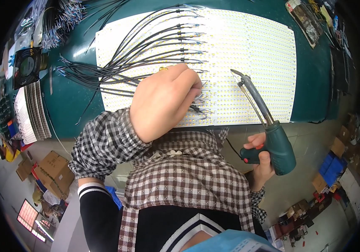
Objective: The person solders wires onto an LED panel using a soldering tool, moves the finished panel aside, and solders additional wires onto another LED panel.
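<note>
My left hand lies over a row of black cables on a white LED panel. Its fingers are closed and bent down among the stripped wire ends; what they pinch is hidden under the hand. My right hand is wrapped round the handle of a green soldering gun. The gun's dark tip points up and left over the panel, apart from the wires. The cables run from the panel's middle to its left edge, where their other ends bunch together.
The panel rests on a green table. At the left are a black fan, a stack of white panels and a cable bundle. A dark, stained slab lies at the back right. Cardboard boxes stand on the floor.
</note>
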{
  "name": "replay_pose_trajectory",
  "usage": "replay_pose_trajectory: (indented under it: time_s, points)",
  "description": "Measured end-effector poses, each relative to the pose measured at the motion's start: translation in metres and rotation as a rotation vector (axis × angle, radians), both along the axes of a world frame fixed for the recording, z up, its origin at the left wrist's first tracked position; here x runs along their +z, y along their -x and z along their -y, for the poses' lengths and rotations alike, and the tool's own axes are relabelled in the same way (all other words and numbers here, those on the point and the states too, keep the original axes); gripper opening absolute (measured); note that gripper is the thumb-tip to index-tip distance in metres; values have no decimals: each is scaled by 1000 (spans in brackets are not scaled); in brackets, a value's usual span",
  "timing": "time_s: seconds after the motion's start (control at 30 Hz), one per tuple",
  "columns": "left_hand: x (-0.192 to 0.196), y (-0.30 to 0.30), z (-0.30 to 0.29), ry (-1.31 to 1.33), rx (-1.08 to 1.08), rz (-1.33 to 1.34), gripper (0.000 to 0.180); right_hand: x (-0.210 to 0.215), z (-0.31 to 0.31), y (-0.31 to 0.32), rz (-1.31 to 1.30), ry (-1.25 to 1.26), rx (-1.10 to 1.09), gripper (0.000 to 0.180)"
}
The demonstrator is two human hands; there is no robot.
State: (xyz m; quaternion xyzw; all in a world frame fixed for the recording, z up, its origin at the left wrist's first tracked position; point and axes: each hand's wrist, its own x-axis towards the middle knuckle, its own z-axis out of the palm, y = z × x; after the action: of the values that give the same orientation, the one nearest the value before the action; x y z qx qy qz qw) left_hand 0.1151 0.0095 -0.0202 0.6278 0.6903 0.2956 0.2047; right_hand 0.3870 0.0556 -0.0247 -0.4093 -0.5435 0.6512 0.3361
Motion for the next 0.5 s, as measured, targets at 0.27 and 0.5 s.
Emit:
replay_pose_trajectory:
  time_s: [0.27,0.5]
  points:
    - [-10,1,-11,-16,70,179,7,1,0,-2,19,6,9,50]
    - [-15,-1,-19,75,155,324,9,0,-1,-1,19,-11,39,51]
